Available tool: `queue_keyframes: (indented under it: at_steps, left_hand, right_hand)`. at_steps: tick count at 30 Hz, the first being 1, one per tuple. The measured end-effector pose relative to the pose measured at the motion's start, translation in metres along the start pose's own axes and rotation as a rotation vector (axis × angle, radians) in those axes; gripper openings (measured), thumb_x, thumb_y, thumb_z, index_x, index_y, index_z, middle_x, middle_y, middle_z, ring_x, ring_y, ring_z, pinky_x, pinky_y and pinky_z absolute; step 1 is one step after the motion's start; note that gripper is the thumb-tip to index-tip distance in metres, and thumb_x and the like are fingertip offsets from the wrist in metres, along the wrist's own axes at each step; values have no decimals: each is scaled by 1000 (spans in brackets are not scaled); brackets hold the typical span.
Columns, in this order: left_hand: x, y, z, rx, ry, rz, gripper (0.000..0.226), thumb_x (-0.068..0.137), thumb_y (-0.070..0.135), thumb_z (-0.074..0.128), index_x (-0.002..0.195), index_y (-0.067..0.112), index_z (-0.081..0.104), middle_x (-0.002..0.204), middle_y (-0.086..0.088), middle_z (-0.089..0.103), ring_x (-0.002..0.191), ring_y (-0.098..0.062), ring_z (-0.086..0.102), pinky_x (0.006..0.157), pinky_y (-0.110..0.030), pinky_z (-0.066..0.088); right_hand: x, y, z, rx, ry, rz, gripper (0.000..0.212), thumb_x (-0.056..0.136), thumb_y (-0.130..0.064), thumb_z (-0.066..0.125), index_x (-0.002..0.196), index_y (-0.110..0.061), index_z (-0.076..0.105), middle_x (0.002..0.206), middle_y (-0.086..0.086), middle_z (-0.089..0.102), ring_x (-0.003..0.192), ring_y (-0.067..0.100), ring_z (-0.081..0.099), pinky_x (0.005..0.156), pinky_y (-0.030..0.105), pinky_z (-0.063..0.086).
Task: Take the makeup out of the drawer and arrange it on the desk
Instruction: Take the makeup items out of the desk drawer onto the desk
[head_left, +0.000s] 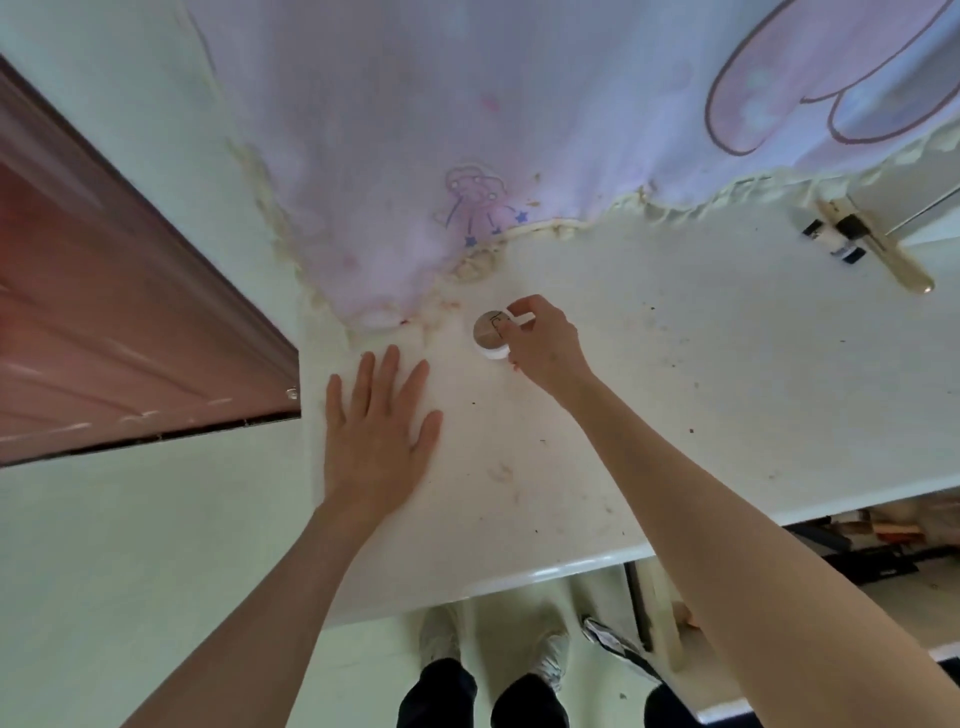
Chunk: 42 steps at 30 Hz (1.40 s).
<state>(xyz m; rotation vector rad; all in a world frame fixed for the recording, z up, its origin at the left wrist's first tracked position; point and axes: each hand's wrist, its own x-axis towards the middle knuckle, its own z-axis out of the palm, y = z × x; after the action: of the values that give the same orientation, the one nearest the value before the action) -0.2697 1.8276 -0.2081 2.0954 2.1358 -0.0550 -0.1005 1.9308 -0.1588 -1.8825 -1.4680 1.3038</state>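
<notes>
The left hand (376, 426) lies flat on the white table (727, 395), palm down, with its fingers (387, 371) straight and spread a little apart; it holds nothing. The right hand (540, 340) is further back on the table, and its fingers (511, 325) are curled and pinch a small round jar (488, 335). The jar is white with a brownish round top, and it stands on the table or very close to it; I cannot tell if it touches. It is just to the right of the left hand's fingertips and near the edge of a pale pink cloth (467, 130) with cartoon drawings, which covers the back part of the table. At the far right of the table lie some small tubes (836, 236) with black caps, well apart from the jar. The table has many small dark spots. Below the front edge of the table, at the right, an open drawer (857, 535) shows some blurred items. To the left there is a reddish door (104, 322). At the bottom the person's shoes (441, 636) stand on the floor.
</notes>
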Motion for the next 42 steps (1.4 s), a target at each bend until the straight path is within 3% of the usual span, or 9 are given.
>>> queue_keyframes:
  at_steps: [11,14,18,23,28,31,37,40,42]
  left_hand:
    - [1,-2,2,5,3,14,62,91,54,5,148,29,13,157,-1,5,144,-24,1,115,-48,-3]
    - [2,-3,0,2,-51,12,62,91,52,9,148,30,7,158,-1,-2,144,-23,-6,114,-49,-6]
    - [-8,13,-12,-234,-21,44,55,96,49,21,147,30,15,157,-4,1,144,-23,-6,115,-48,-6]
    - [-49,92,-27,-432,146,269,51,91,33,34,133,8,45,143,-15,38,136,-29,31,113,-43,19]
    - [-104,196,-11,-511,66,690,34,90,14,47,122,7,55,125,-9,55,118,-21,51,99,-30,43]
    - [-126,242,10,-468,-77,815,31,88,12,47,117,7,58,116,-9,59,104,-22,58,84,-31,51]
    - [-119,282,60,-63,-315,634,50,97,17,31,145,11,20,144,-5,30,136,-20,24,113,-32,21]
    - [-112,295,73,60,-327,545,46,91,10,32,137,9,32,136,-9,39,130,-24,34,112,-35,21]
    - [-108,300,75,55,-262,483,39,82,3,48,121,3,51,119,-15,54,112,-29,53,100,-36,40]
  right_hand:
    - [-9,16,7,-178,122,-68,30,94,-24,51,121,-14,57,122,10,44,88,14,48,76,15,32]
    - [-23,23,-2,-211,116,-120,37,94,-28,51,128,-16,52,125,7,45,100,18,54,84,18,34]
    - [-61,53,-29,-582,184,-342,41,95,-27,49,134,-15,46,134,7,48,124,24,43,102,34,29]
    - [-113,105,-77,-673,174,-324,48,96,-28,46,141,-15,37,147,7,36,139,23,28,115,44,15]
    - [-170,171,-130,-532,351,-266,37,90,-13,57,127,-6,54,130,14,53,121,32,49,102,45,35]
    - [-194,214,-158,-534,353,-167,29,89,-9,58,117,-4,61,118,13,60,111,32,54,94,45,42]
    - [-181,275,-187,-673,59,59,37,95,-21,44,131,-11,47,127,9,50,118,27,44,96,40,39]
    - [-154,283,-182,-664,-32,54,41,94,-18,45,134,-8,43,129,14,46,117,33,44,93,42,41]
    - [-137,287,-173,-687,-41,8,47,91,-14,48,137,-11,40,135,13,42,120,32,42,94,41,41]
